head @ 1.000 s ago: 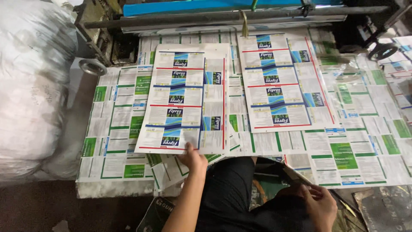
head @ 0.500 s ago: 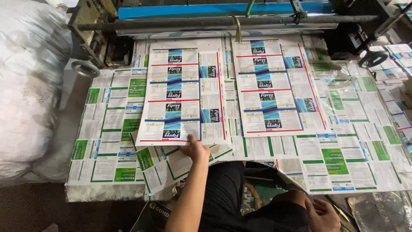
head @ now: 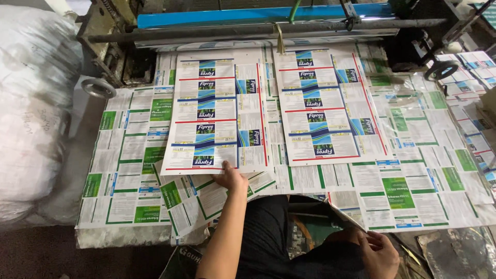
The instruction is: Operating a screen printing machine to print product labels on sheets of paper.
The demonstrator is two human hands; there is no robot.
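- Since the earlier frames: left hand [head: 230,178] stays at the bottom edge of the left printed sheet [head: 217,111]; right hand [head: 380,253] has drifted a little toward lower centre-right of the frame.
- Left hand: fingers extended and flat, tips touching the lower edge of the left printed sheet, centre of frame. No closed grip seen.
- Left printed sheet: white with red borders and blue-green label panels, lying flat, upper centre-left.
- Right printed sheet [head: 325,103]: same pattern, just beside it, upper centre-right, untouched.
- Both lie on a layer of green-and-white printed sheets [head: 129,170] covering the table.
- Right hand: lower right, loosely curled by the lap; whether it holds anything cannot be told.
- Blue machine bar [head: 258,16] across top; white sack [head: 28,103] at left edge.
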